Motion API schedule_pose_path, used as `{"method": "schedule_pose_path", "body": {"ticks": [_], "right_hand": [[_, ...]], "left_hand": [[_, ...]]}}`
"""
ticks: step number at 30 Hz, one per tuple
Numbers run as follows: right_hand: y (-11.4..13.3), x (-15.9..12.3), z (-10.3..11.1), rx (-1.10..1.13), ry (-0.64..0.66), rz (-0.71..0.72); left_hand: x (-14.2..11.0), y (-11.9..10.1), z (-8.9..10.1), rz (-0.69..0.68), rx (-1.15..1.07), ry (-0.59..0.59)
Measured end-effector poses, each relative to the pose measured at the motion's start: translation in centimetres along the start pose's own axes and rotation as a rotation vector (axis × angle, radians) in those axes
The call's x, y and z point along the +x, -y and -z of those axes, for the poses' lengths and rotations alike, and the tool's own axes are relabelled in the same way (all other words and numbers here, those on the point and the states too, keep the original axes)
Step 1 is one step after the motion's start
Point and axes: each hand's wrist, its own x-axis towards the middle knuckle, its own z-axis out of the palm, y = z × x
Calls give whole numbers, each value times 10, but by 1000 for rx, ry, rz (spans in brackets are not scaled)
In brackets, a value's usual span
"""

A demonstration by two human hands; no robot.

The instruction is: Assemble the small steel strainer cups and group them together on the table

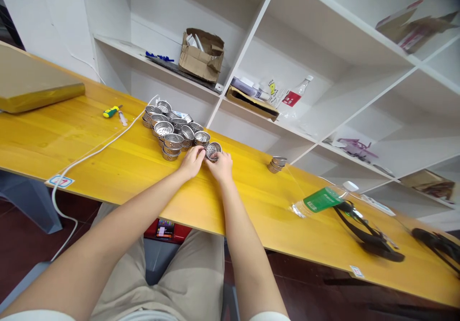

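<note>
A small perforated metal cup (214, 149) is tilted up off the table, its holed inside facing me. My right hand (222, 166) grips it at its lower rim, with thumb and fingers closed. Just left of it, my left hand (192, 163) has its fingertips pressed together close to the cup's side; what they hold, if anything, is hidden. Beyond my left hand stands a cluster of similar metal cups (164, 129), several of them stacked. A separate short stack of cups (276, 164) stands to the right.
On the left lie a yellow-green screwdriver (111, 111), a small syringe-like item (122, 118) and a white cable (97, 152). A green-labelled bottle (323, 199) lies on its side at right, beside a black headset-like strap (370, 239). White shelves (247, 38) rise behind the table (251, 206).
</note>
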Motion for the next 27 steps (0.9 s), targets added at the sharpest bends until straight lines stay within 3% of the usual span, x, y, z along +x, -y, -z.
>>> {"method": "schedule_pose_path", "body": {"ticks": [5,10,14,18,22,27], "right_hand": [[-10,1,-3,-78,99,-74],[-28,7,0,-88,74,-180],[-45,13,4,-26,-20,-253],[-55,18,3,37,-160,-239],[-58,22,5,76,-222,-250],[-55,24,16,160,-389,-259]], "left_hand": [[-2,-1,-1,56,127,86],[-4,-2,-1,32,165,195],[-5,-2,-1,27,186,216],[-5,-1,-2,27,175,217],[-5,0,-2,42,156,213],[-5,-3,-3,78,51,180]]}}
